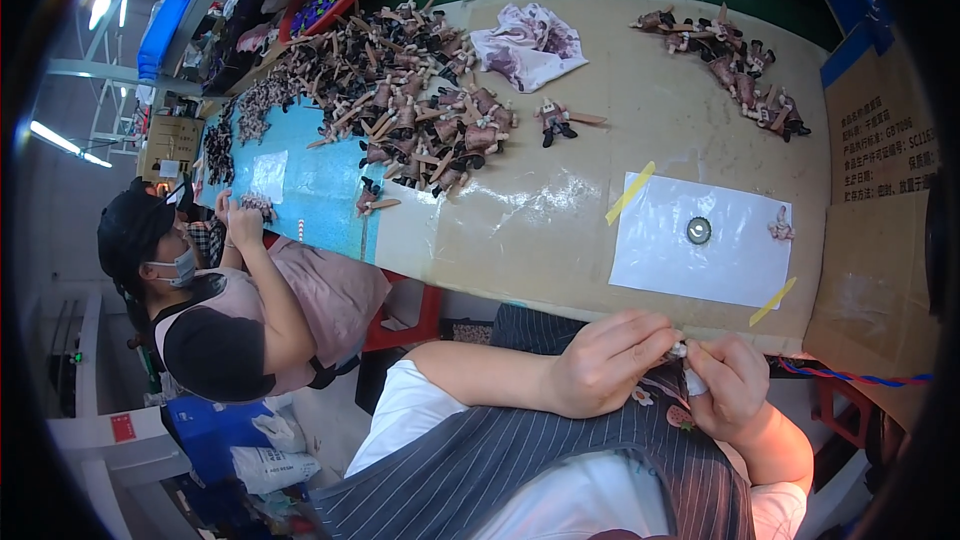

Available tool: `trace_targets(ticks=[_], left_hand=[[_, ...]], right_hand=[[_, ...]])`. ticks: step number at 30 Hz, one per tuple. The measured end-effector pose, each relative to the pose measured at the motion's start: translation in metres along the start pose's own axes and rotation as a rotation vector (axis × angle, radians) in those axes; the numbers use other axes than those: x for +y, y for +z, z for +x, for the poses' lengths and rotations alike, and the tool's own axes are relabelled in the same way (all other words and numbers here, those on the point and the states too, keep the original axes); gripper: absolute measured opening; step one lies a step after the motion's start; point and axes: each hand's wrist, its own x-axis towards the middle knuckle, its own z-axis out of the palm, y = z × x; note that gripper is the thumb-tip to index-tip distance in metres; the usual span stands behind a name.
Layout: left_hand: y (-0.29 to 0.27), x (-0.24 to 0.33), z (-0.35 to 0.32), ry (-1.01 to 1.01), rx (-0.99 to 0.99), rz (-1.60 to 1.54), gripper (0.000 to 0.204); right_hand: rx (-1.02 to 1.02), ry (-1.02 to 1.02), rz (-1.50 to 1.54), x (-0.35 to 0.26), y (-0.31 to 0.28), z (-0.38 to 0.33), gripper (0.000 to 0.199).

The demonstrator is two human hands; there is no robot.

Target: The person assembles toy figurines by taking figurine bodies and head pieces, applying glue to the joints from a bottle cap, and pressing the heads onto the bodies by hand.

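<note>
So the person's left hand (605,365) and right hand (730,385) are both down at the near edge of the desk (530,230), pretty much touching each other, and between them there's a tiny pale piece (681,350). The left-hand grip is pinched shut on that little piece with thumb and fingertips, and the right-hand grip is curled closed around something small and white, too small to tell what exactly. Right above the hands on the desk lies a clear plastic sheet (660,240) taped down with yellow tape (629,192), and on it sits a small round metal cap (699,230) with a tiny pinkish figure part (780,227) near its right edge. Further back there's a big pile of small brown doll figures (420,90), a smaller pile (735,55) off to the right, and a crumpled stained cloth (525,45) between them. A co-worker (240,290) in a black cap sits at the left, working at the blue part of the desk.
</note>
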Motion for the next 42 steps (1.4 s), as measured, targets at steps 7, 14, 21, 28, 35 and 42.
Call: trace_targets(ticks=[7,14,21,28,35,42], left_hand=[[0.0,-0.003,0.002,-0.013,-0.001,0.03,0.034],[0.001,-0.007,0.005,0.009,0.0,0.033,0.031],[0.006,-0.008,0.003,0.054,-0.007,0.038,0.031],[0.01,-0.025,-0.002,0.259,0.025,0.17,0.037],[-0.008,-0.043,-0.009,0.245,-0.076,0.22,0.045],[-0.125,-0.105,0.014,-0.368,0.489,0.22,0.02]], right_hand=[[-0.017,0.052,-0.018,0.003,0.0,-0.001,0.053],[0.063,0.015,0.042,0.005,0.007,0.002,0.05],[0.126,-0.003,0.02,0.003,0.009,-0.002,0.045],[0.246,-0.051,0.001,0.016,0.026,-0.013,0.044],[0.341,0.085,0.002,0.02,0.037,-0.014,0.033],[0.662,0.618,-0.268,0.075,-0.002,-0.012,0.031]])
